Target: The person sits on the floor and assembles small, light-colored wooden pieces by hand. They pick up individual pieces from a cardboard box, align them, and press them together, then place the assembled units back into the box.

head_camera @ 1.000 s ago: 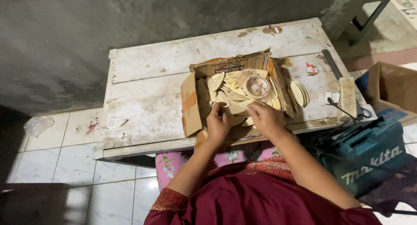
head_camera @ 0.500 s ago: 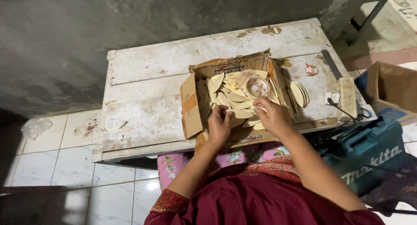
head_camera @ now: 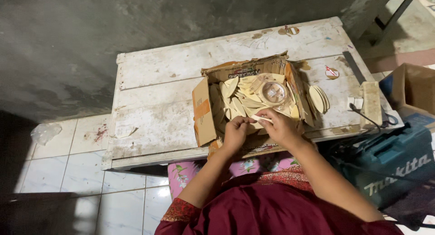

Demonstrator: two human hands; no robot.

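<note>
On the worn white worktop (head_camera: 154, 103), an open, torn cardboard box (head_camera: 204, 112) is seen heaped with pale, leaf-shaped wooden pieces (head_camera: 235, 101), a round tape roll lying among them. At its near edge one thin pale piece (head_camera: 262, 119) is pinched between the left hand (head_camera: 235, 134) and the right hand (head_camera: 282, 126), both closed on it. Much of the heap looks untouched, while a small fan of pieces (head_camera: 318, 98) is laid outside, right of the box.

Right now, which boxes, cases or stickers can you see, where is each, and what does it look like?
Cardboard box: table middle, brown, flaps open, pale wooden pieces inside, both hands at its near edge.
Round sticker: tabletop right, white and red.
Tool case: floor right, teal plastic, pale lettering.
Second carton: far right, brown, open.
</note>
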